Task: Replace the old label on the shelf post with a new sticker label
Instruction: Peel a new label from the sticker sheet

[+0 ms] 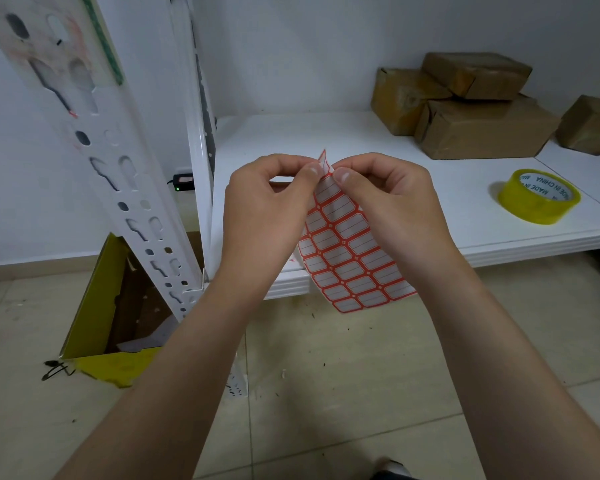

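Observation:
A sheet of red-bordered white sticker labels point(347, 251) hangs in front of the shelf edge, held at its top by both hands. My left hand point(267, 216) and my right hand point(392, 206) pinch the upper corner, where one label point(323, 161) sticks up, partly peeled from the sheet. The white perforated shelf post point(125, 188) runs diagonally at the left. Near its top a worn patch with smudged residue point(49, 43) covers the metal.
A white shelf board point(378, 157) carries several brown taped parcels point(465, 105) at the back right and a roll of yellow-tinted tape point(539, 195) near its front right. A yellow cardboard box point(104, 317) stands open on the tiled floor beside the post.

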The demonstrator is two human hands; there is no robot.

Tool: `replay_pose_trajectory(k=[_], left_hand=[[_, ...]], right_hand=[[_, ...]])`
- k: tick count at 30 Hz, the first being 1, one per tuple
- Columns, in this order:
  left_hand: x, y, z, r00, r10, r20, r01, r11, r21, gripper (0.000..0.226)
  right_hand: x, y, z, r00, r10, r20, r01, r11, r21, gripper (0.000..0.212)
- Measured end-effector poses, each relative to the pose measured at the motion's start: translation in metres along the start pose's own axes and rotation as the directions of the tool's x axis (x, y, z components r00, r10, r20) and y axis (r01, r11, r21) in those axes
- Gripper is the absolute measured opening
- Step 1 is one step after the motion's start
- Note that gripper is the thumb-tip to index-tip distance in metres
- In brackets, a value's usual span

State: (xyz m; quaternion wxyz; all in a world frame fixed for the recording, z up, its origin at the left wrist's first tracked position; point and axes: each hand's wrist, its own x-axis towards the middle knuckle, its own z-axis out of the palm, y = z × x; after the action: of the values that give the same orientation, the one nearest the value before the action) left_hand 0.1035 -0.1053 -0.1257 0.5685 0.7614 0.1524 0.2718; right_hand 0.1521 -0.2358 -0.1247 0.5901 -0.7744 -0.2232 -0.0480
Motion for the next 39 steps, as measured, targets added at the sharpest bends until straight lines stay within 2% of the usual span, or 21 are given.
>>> replay_pose_trajectory(k=[10, 23, 39], left_hand=[[0.0034, -0.0010, -0.0009, 0.999, -0.046, 0.019, 0.048, 0.992, -0.116, 0.020], [0.0056, 0.0017, -0.0027, 0.990, -0.134, 0.031, 0.138, 0.964, -0.226, 0.020], [0.0056, 0.0057, -0.0035, 0.986, -0.161, 0.052, 0.169, 0.946, -0.278, 0.025]], right_hand=[[0.0023, 0.0016, 0.0002, 0.997, 0.080, -0.017, -0.080, 0.997, 0.017, 0.019], [0.0025, 0.0008, -0.0023, 0.988, 0.146, -0.047, -0.145, 0.989, 0.025, 0.018], [0.0035, 0.0053, -0.0026, 0.977, 0.203, -0.070, -0.202, 0.979, 0.033, 0.021]])
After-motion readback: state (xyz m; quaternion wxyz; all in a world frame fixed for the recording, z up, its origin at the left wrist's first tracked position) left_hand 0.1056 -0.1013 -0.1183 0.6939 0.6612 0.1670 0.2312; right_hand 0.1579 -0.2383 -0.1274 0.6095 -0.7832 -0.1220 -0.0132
